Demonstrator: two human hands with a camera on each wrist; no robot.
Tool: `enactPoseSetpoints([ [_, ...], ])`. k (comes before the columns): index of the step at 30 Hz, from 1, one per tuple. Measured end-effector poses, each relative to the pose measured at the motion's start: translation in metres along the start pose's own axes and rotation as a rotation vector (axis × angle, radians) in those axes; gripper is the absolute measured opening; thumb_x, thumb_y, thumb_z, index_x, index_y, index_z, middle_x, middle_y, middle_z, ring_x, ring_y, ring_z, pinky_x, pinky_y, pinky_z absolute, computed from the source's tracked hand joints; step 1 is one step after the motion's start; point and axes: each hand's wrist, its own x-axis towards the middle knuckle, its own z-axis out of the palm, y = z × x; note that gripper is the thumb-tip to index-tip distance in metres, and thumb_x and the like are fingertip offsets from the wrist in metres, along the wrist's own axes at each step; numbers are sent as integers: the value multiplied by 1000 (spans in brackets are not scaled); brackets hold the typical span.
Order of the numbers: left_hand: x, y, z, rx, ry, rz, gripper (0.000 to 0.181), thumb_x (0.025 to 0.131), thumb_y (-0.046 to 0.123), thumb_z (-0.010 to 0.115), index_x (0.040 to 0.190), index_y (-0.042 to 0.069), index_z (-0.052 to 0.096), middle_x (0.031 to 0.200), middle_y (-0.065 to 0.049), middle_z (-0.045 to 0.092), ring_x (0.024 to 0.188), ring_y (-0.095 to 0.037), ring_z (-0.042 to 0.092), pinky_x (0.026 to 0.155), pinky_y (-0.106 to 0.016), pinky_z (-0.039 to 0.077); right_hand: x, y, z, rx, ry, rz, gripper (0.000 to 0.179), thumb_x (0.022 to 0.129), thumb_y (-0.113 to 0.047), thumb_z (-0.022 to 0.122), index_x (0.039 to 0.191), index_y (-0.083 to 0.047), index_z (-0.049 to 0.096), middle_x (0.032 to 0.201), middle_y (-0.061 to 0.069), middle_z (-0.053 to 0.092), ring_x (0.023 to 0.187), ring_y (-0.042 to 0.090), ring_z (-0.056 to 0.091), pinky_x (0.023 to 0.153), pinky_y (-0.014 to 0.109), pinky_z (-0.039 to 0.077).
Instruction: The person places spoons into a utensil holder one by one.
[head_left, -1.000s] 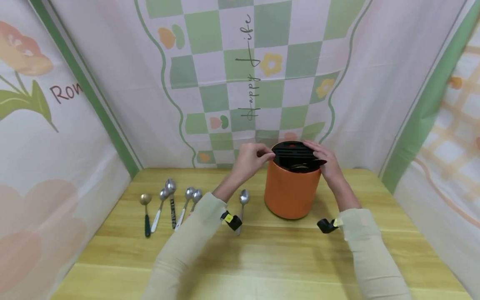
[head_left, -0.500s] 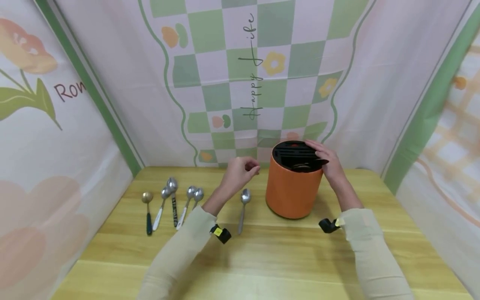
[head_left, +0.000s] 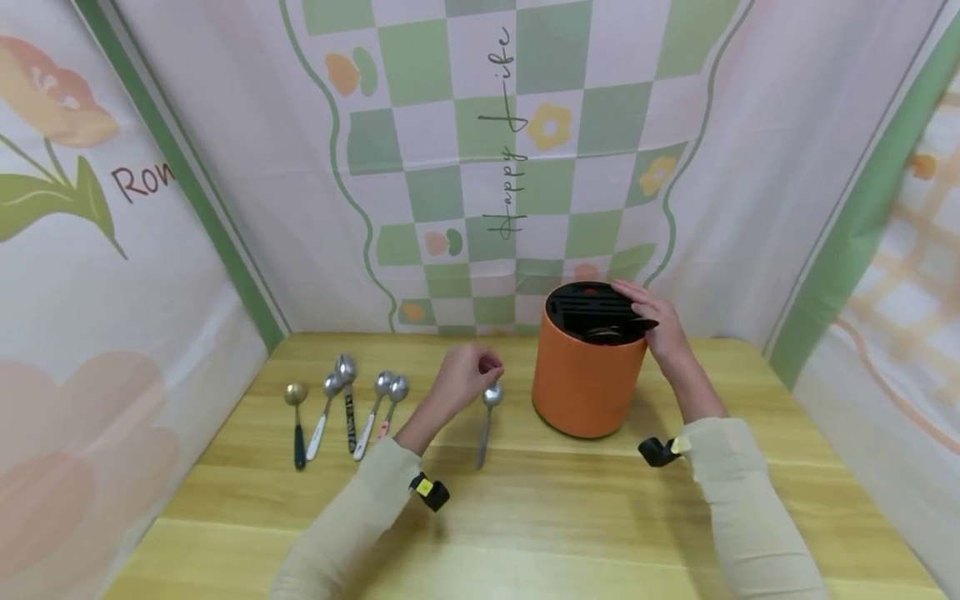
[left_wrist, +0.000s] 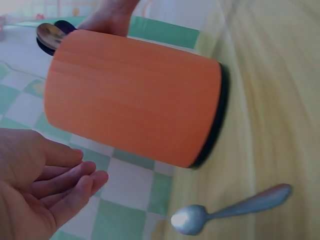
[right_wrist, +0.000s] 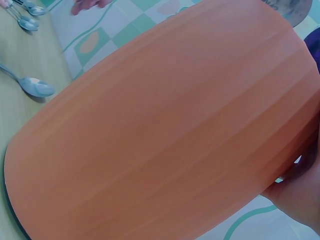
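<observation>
Metal spoon [head_left: 486, 427]: lying on wooden table [head_left: 570, 517], just left of orange holder [head_left: 589, 387], bowl at far end, handle nearer the wearer. Probably light, stiff and hard to break; smooth surface, so possibly slippery. Best hold: pinch at mid-handle, with thumb opposed to fingertips. Left hand [head_left: 461, 377]: left of holder, fingers loosely curled, gap narrow, apparently holding nothing; apart from spoon in left wrist view. Right hand [head_left: 667, 335]: against right side of holder at rim, fingers laid nearly straight; amount of pressure, cannot tell. Holder: upright, presumably rigid and the heavier piece; best steadied by rim or wall. Farther left of holder: other spoons [head_left: 350, 412].
</observation>
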Motion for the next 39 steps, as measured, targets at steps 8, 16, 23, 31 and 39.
enactPoseSetpoints([
  [8, -11, -23, 20, 73, -74, -70, 7, 88, 8, 73, 92, 2, 74, 86, -9, 74, 73, -14, 67, 62, -17, 54, 0, 0, 1, -14, 3, -12, 45, 104, -8, 32, 144, 7, 44, 158, 25, 32, 150, 38, 23, 124, 55, 16],
  [16, -20, -34, 32, 165, -135, -138, 8, 87, 8, 74, 81, 4, 71, 74, -4, 68, 61, -11, 58, 53, -19, 50, -1, 0, 1, -21, 10, -19, 44, 104, -7, 32, 144, 6, 45, 157, 25, 34, 150, 39, 24, 124, 53, 17],
  [23, -24, -40, 43, 262, -193, -160, 25, 80, 11, 80, 68, 10, 58, 62, 2, 55, 54, -11, 48, 47, -21, 40, -2, 1, 2, -5, 10, 0, 45, 104, -8, 32, 145, 5, 45, 159, 23, 33, 151, 37, 23, 125, 52, 17],
  [31, -21, -38, 54, 431, -222, -179, 21, 78, 5, 76, 64, 9, 61, 68, -2, 63, 62, -15, 55, 53, -24, 47, -2, 0, 1, -9, 13, -14, 45, 103, -7, 33, 144, 6, 45, 157, 25, 34, 150, 38, 24, 124, 54, 17],
  [39, -18, -35, 58, 469, -244, -197, 18, 77, 2, 72, 62, 9, 65, 71, -5, 68, 62, -15, 56, 52, -24, 46, -1, 0, 1, -14, 11, -1, 45, 104, -10, 33, 145, 4, 46, 158, 22, 35, 151, 35, 24, 125, 49, 19],
])
